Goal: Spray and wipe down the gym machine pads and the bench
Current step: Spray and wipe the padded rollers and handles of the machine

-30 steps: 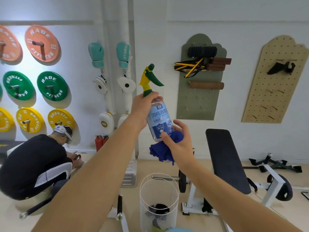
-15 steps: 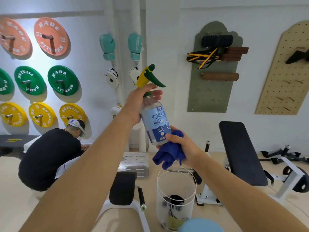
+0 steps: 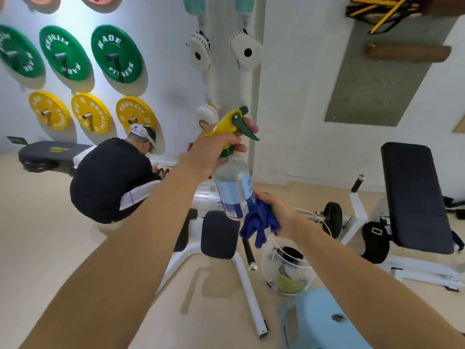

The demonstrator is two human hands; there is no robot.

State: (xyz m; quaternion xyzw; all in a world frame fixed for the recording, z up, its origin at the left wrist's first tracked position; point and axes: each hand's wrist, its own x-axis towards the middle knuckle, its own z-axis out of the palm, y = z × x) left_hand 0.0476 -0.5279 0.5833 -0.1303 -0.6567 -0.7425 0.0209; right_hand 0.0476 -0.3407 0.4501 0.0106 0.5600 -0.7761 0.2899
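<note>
Two grips, both full: my left grip (image 3: 214,152) curls round the spray bottle (image 3: 232,190) at its neck; my right grip (image 3: 279,212) holds a blue cloth (image 3: 259,222) against the bottle's lower end.

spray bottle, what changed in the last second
The view tipped down: the black machine pad and a light blue stool came into frame. The spray bottle turned, label now toward the right. Unchanged: left hand grips its neck, right hand holds the blue cloth at its base.
</note>
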